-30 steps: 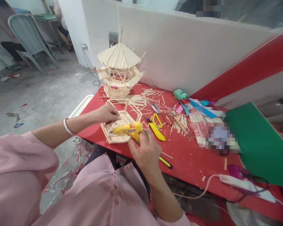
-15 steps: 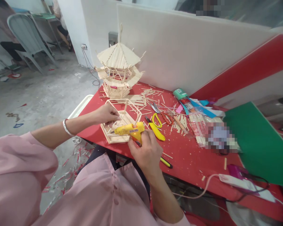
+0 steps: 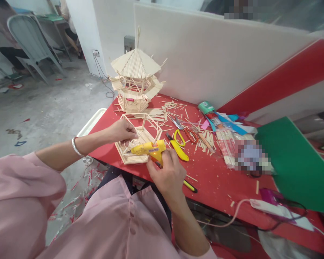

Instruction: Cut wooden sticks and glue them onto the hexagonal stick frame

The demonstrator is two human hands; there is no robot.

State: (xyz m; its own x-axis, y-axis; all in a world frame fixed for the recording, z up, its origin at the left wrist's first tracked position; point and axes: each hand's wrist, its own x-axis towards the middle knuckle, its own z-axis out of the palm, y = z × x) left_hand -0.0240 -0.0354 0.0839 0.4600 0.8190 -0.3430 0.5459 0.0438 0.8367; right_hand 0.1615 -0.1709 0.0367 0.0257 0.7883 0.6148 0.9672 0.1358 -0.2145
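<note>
In my right hand (image 3: 169,171) is a yellow glue gun (image 3: 148,148), its nozzle pointing left, low over the near left part of a wooden-stick frame (image 3: 135,159). My left hand (image 3: 124,131) is pinched above the left side of that frame; whatever lies between its fingertips is too small to make out. The frame has a flat base with upright sticks and a top rim, and rests at the near edge of the red table (image 3: 210,180). Behind it stands a pagoda model (image 3: 136,82) built of pale sticks.
Loose sticks (image 3: 158,115), scissors (image 3: 177,124), a yellow-handled tool (image 3: 179,149) and a cutter (image 3: 190,186) lie on the table. Packs of sticks (image 3: 225,147), a green board (image 3: 297,165) and a power strip (image 3: 283,212) are to the right. Two people sit farther back left.
</note>
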